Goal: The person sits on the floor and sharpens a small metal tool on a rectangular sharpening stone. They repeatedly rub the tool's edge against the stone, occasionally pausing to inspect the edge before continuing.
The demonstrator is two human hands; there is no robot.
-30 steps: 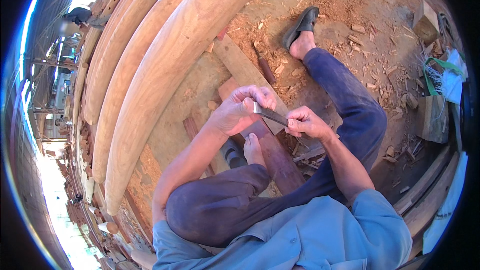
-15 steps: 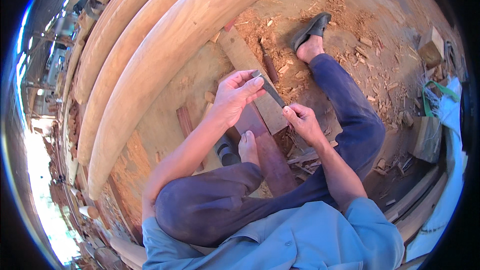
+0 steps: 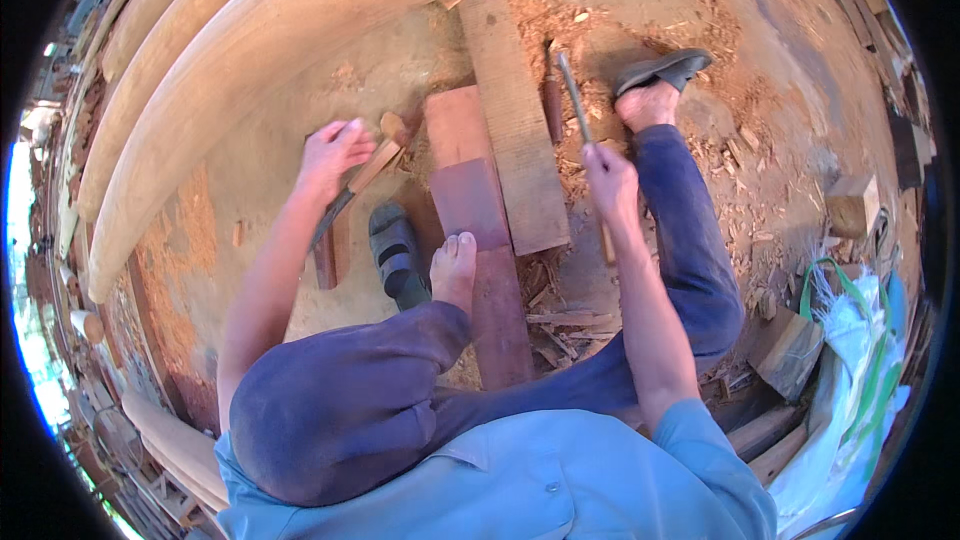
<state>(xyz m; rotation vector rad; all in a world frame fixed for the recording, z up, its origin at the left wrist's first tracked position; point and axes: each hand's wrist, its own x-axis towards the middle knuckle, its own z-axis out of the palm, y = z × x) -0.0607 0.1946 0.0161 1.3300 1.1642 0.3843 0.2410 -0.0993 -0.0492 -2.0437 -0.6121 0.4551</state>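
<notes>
My left hand (image 3: 335,155) is low over the sandy ground at the left, closed on a chisel (image 3: 372,168) that has a pale wooden handle and a dark blade pointing down-left. My right hand (image 3: 610,180) is out to the right and grips a long thin metal file (image 3: 572,98), whose tip points up toward the sawdust. Between the hands lies a reddish board (image 3: 462,175). My bare foot (image 3: 455,270) rests on it, beside a dark sandal (image 3: 395,255). A paler plank (image 3: 515,130) lies along the board's right side.
Big curved timbers (image 3: 300,15) arc across the top left. My other foot wears a sandal (image 3: 662,72) at the upper right. Wood chips and offcuts litter the right side, with a wooden block (image 3: 852,202) and a white sack with green straps (image 3: 850,360).
My hands were together over the reddish board, working the tools against each other. They have since parted: the left moved left with the chisel, the right moved right with the file.
</notes>
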